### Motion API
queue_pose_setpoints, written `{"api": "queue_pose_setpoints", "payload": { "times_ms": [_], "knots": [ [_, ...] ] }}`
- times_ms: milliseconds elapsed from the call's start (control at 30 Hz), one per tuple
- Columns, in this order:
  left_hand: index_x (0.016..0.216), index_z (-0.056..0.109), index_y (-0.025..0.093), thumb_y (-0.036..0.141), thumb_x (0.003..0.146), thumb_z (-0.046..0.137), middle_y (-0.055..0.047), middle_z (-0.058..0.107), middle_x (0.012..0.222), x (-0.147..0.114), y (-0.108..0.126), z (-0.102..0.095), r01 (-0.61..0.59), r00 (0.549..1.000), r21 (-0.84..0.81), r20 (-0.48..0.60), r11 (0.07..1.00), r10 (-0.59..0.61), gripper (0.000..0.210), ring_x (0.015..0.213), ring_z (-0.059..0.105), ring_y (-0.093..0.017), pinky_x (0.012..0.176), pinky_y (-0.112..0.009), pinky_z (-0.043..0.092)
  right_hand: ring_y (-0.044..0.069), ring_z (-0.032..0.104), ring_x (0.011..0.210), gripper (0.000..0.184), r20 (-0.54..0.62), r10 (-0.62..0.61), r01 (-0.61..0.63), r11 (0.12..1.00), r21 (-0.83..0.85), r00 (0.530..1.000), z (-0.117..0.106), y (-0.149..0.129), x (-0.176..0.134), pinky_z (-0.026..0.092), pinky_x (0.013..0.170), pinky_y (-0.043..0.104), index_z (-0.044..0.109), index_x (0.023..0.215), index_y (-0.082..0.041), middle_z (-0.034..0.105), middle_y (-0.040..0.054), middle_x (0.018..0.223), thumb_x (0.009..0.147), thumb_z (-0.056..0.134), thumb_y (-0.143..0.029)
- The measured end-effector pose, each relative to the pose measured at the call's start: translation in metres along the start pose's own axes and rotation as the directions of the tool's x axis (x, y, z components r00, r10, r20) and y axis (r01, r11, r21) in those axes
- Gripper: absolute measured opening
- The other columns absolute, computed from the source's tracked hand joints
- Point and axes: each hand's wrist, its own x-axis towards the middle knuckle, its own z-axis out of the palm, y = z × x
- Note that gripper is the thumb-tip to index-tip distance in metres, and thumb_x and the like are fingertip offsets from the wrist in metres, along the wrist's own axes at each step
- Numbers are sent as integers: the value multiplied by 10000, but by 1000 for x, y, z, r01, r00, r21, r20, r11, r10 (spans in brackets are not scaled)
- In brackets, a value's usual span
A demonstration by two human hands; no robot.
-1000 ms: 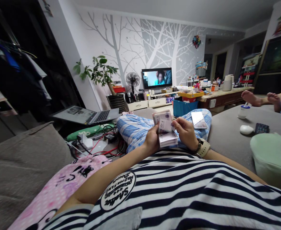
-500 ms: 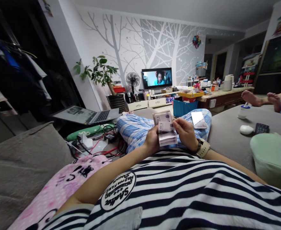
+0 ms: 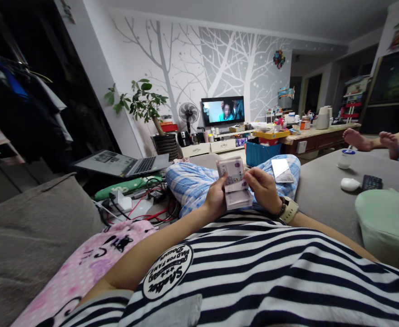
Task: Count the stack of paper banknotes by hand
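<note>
A thick, pale purple paper banknote stack (image 3: 235, 184), folded over, sits gripped in the left hand (image 3: 215, 200); the right hand (image 3: 263, 188) pinches its upper edge.

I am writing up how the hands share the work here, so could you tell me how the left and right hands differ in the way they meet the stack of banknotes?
The left hand grips the stack of banknotes from its left side, thumb across the front, while the right hand pinches the top notes at the right edge with its fingertips. The right wrist wears a watch and bead bracelet; the left wrist is bare. Both hands touch the stack above the lap.
</note>
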Motion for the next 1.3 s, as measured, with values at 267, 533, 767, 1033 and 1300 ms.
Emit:
{"api": "queue_pose_setpoints", "payload": {
  "times_ms": [267,533,767,1033,1300],
  "knots": [
    [1292,871,87,231,1065,770,-182,951,1101,2,-1,2,-22,999,26,-43,999,23,287,1147,935,-414,1135,-564,744,193,533,611,610,-23,12,-12,1000,8,1000,1,1,0,480,634,359,673,797,-291,634,-11,645,1024,788,-845],
    [1117,870,125,175,1005,843,-158,953,1065,-4,3,0,-72,996,111,-49,991,78,126,1072,937,-368,1095,-501,742,191,523,647,628,-128,59,-68,995,-68,990,0,13,5,431,633,351,618,804,-292,610,-22,668,995,827,-853],
    [1287,886,127,89,909,887,-134,954,1052,-2,-1,-2,-96,995,67,-6,993,97,380,1060,936,-381,1151,-551,716,195,515,644,669,-89,73,-81,993,-90,993,-1,15,7,432,640,350,570,761,-297,606,-16,651,1012,766,-886],
    [1289,888,103,227,1000,907,-177,960,1152,-2,-1,2,-57,998,56,3,997,57,315,1164,937,-411,1157,-547,733,204,541,654,591,-94,60,-72,989,-132,994,-3,11,7,458,671,356,600,723,-292,631,-5,647,1039,744,-770],
    [1483,838,103,323,1104,835,-193,952,1285,-1,0,4,-22,1000,13,-14,1000,22,438,1202,936,-407,1147,-551,750,203,550,685,530,-117,41,-54,993,-109,992,0,12,6,467,690,360,614,767,-286,645,-6,699,1033,768,-718]
  ]
}}
